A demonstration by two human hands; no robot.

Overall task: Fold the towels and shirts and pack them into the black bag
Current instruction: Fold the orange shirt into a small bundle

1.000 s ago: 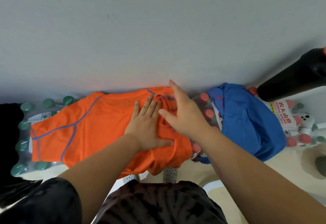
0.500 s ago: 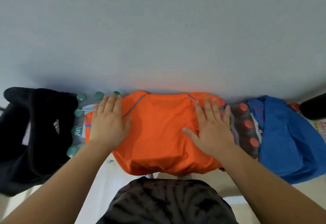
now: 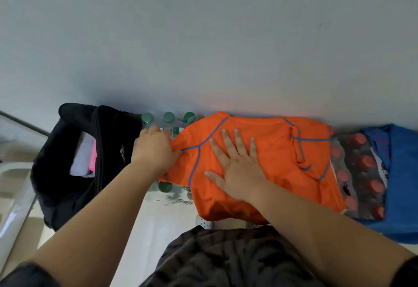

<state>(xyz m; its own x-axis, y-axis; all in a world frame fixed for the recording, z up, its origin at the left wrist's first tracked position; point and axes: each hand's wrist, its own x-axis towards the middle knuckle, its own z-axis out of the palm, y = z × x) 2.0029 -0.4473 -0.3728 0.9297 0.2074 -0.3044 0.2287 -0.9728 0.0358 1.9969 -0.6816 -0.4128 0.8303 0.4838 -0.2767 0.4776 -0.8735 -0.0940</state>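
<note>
An orange shirt (image 3: 267, 148) with blue seams lies partly folded on packs of bottled water against the wall. My right hand (image 3: 235, 164) presses flat on its middle with fingers spread. My left hand (image 3: 153, 148) grips the shirt's left sleeve at its edge. The black bag (image 3: 67, 173) stands open to the left, with white and pink folded cloth (image 3: 84, 160) inside. A blue shirt (image 3: 402, 173) lies crumpled at the far right.
Green-capped bottles (image 3: 168, 118) show under the shirt's left side, red-capped bottles (image 3: 359, 171) between the orange and blue shirts. A grey wall rises right behind. A white frame (image 3: 13, 196) stands at the left edge. My dark shorts (image 3: 226, 259) fill the bottom.
My right hand has shifted left to the shirt's middle. My left hand went from lying flat on the left side to gripping the sleeve. The view has swung left, showing more of the bag.
</note>
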